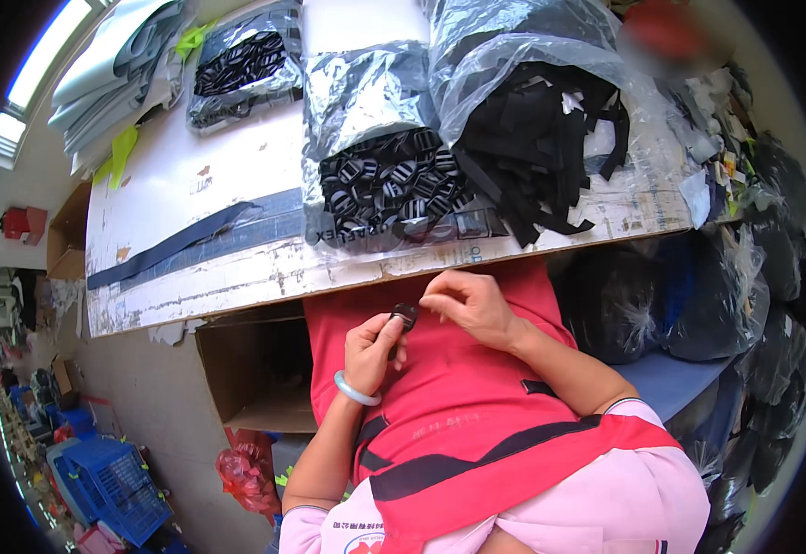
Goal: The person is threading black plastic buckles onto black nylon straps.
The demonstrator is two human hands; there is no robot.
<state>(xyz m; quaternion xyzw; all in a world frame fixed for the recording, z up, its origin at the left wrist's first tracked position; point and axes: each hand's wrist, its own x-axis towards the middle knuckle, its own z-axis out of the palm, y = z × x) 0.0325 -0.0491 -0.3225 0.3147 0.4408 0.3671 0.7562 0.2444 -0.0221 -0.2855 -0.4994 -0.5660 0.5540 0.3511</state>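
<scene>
My left hand (366,355), with a pale bangle (357,390) at its wrist, grips a small black plastic buckle (406,316) between thumb and fingers, in front of the red apron (458,388). Just right of it my right hand (478,309) is closed in a pinch; whatever its fingertips hold, if anything, is too small to make out. On the table beyond lies a clear bag (366,83) with many black buckles (389,185) at its mouth. Beside that bag, black strap pieces (532,138) spill from another clear bag (477,55).
The worn white tabletop (163,222) carries a long dark strap (181,235), a smaller bag of black parts (241,69) and grey folded sheets (112,69). Below are an open cardboard box (255,415) and dark filled bags (615,305). A blue crate (112,485) stands lower left.
</scene>
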